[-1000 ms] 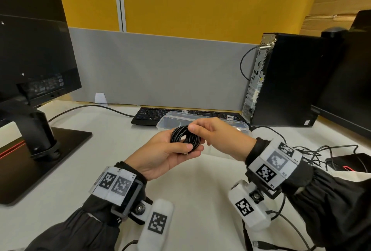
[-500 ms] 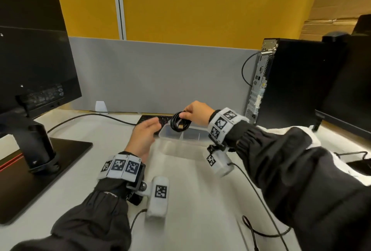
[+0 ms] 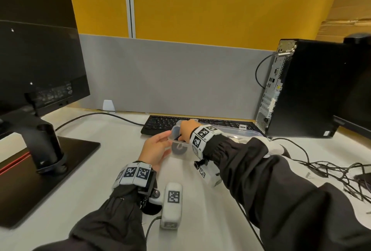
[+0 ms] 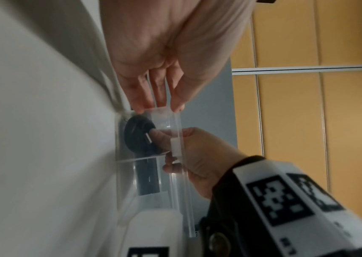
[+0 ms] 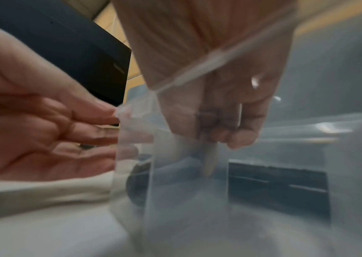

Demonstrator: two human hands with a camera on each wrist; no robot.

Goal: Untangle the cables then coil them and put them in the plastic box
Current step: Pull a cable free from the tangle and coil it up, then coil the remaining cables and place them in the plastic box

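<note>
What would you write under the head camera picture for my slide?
Right hand lowers a coiled black cable into the clear plastic box while the left hand steadies it.

Keyboard (image 3: 160,123) close behind box (image 3: 236,131)

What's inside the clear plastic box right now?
A coiled black cable sits at the left end of the plastic box, with the right hand reaching in. The sleeve covers much of the box, so anything else inside is hidden.

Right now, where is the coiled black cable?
In the head view, the coiled black cable sits inside the clear plastic box's left end, under the right hand, beside the left hand.
</note>
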